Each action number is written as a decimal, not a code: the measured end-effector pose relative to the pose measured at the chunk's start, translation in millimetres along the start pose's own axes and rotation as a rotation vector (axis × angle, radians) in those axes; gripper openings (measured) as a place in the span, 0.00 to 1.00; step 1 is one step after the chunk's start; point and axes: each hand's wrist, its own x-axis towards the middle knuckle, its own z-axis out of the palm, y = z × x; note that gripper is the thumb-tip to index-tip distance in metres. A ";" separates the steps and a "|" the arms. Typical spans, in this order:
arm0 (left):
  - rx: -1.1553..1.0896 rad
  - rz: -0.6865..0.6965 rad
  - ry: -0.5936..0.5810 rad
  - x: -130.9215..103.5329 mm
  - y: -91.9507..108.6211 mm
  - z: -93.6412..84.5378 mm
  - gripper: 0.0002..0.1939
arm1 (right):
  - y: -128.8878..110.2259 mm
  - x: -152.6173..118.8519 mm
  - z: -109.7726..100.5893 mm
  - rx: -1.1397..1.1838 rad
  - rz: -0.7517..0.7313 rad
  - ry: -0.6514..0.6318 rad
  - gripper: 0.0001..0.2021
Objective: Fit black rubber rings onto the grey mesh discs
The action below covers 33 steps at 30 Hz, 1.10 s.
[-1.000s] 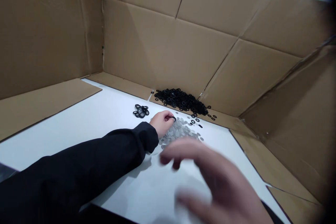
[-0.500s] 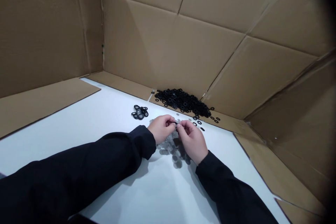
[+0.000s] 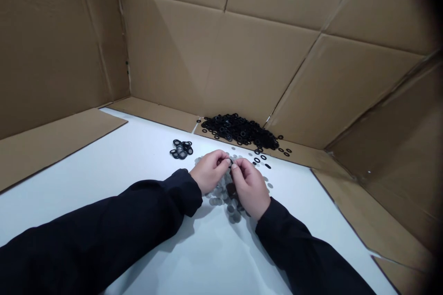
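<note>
My left hand (image 3: 212,171) and my right hand (image 3: 252,185) meet fingertip to fingertip over the white table. Pinched between them is a small black ring (image 3: 230,162), mostly covered by the fingers. Whether a disc sits inside that ring I cannot tell. Below and between the hands lie many thin grey translucent discs (image 3: 217,201), partly hidden by the fingers. To the left of my left hand is a small pile of black rings with grey discs in them (image 3: 181,150).
A large heap of black rings (image 3: 238,130) lies against the back cardboard wall (image 3: 207,55), with several loose rings (image 3: 263,157) near its right end. Cardboard strips (image 3: 62,145) border the white table (image 3: 145,152). More cardboard walls stand left and right.
The camera view has shifted slightly. Both hands stay together at the black ring, with only small finger movements and a slight turn of the ring.
</note>
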 end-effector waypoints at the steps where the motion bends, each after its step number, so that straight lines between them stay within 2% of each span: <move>1: -0.019 -0.003 -0.001 0.3 -0.7 0.4 0.09 | 1.2 -0.2 0.6 0.034 0.009 -0.009 0.10; 7: -0.079 -0.026 -0.006 1.9 -3.1 1.9 0.09 | 6.4 -2.0 3.0 0.220 0.106 -0.037 0.14; 11: -0.077 -0.039 0.029 0.1 0.5 1.2 0.07 | 5.1 -1.0 0.0 0.206 0.130 -0.003 0.16; 15: -0.065 -0.094 -0.028 -3.0 4.5 -0.1 0.07 | 4.6 1.7 -5.3 0.115 0.021 0.069 0.15; 17: -0.015 -0.065 -0.028 -3.5 4.3 -0.6 0.06 | 5.2 2.3 -6.4 0.088 -0.049 0.096 0.13; 20: 0.027 -0.002 0.008 -2.5 1.8 -0.5 0.06 | 5.9 1.8 -5.6 0.090 -0.080 0.079 0.13; 33: -0.134 -0.062 -0.031 -0.4 0.8 1.8 0.06 | 5.0 0.3 -3.5 0.277 0.110 0.008 0.14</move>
